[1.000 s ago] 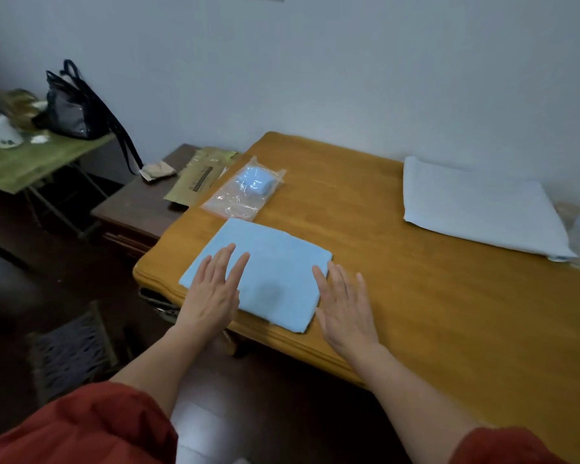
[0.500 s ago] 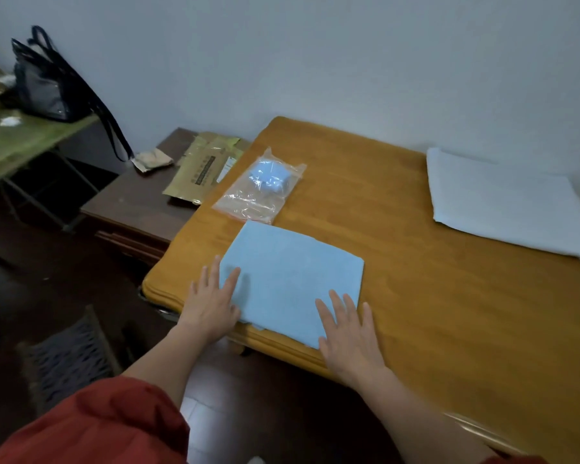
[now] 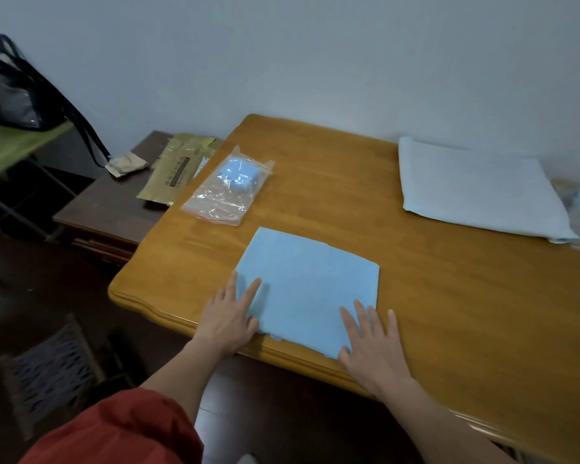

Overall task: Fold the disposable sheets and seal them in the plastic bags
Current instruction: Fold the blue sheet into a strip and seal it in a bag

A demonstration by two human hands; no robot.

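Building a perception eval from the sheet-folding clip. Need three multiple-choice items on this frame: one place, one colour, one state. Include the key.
1. Where does the clear plastic bag lie relative to the folded blue sheet?
A. under it
B. farther from the person, to the left
C. on the floor

2. What colour is the sleeve?
A. red
B. green
C. white

3. What are the left hand and right hand doing?
A. both lifting the sheet
B. left one holding the bag
C. both lying flat on the sheet, fingers straight

Key:
1 B: the bag lies on the wooden table beyond the sheet's far left corner.
2 A: the cloth on the left arm is red.
3 C: both hands rest on the sheet's near corners and grip nothing.
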